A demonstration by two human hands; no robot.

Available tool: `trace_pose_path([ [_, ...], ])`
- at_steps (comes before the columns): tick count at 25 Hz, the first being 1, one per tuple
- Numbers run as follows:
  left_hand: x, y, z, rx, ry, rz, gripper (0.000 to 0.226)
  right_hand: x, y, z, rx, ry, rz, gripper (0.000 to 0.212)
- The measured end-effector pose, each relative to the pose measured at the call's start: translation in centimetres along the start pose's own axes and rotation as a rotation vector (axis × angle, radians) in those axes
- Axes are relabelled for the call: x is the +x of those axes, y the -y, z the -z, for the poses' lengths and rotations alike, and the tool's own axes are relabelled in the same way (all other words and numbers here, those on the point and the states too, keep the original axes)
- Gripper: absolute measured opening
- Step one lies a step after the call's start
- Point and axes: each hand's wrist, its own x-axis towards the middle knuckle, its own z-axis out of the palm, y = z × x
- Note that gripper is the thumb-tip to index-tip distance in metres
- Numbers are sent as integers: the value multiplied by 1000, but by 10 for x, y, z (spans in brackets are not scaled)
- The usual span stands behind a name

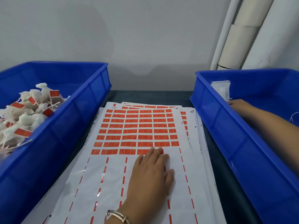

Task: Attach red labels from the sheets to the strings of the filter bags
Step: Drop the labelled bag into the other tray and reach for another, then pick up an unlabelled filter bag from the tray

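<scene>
A stack of white label sheets (113, 183) lies in the middle, and the top sheet carries rows of red labels (134, 125) on its far half. My left hand (150, 173), with a bracelet on its wrist, lies flat on that sheet, fingertips on the nearest row of labels. My right hand (239, 106) is inside the right blue bin (215, 120), its fingertips at the lower edge of a white filter bag (221, 89). The bin wall hides part of the fingers, so the grip is unclear. The left blue bin (77, 110) holds several filter bags with red labels (25, 113) on their strings.
The two bins flank the sheets on a dark tabletop (150, 96). A grey wall stands close behind. Pale rolled tubes (239, 38) lean in the back right corner. A loose white string (293, 115) lies in the right bin.
</scene>
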Motion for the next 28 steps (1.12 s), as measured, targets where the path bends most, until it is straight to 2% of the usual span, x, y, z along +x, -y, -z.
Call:
trace_pose_path([
  [4, 1, 3, 3, -11, 17, -29, 52, -13, -8, 10, -19, -98, 11, 12],
  [8, -2, -1, 7, -27, 35, -37, 52, -36, -8, 17, -58, -28, -11, 14],
  [10, -3, 0, 8, -45, 38, -43, 52, -46, -6, 20, -2, -39, -5, 20],
  [14, -3, 3, 8, -81, 41, -53, 51, -63, 7, 34, 241, -182, 16, 38],
  [17, -3, 3, 10, -102, 35, -55, 50, -77, 26, 49, 258, -319, 75, 32],
  [21, -4, 2, 11, -107, 21, -65, 49, -104, 68, 60, 311, -477, 243, 30],
  [25, -3, 6, 10, -160, 13, -60, 48, -136, 111, 37, 417, -371, 392, 30],
  [28, -2, 3, 19, -461, -1, 59, 58, -155, 124, -7, 541, -222, 395, 30],
])
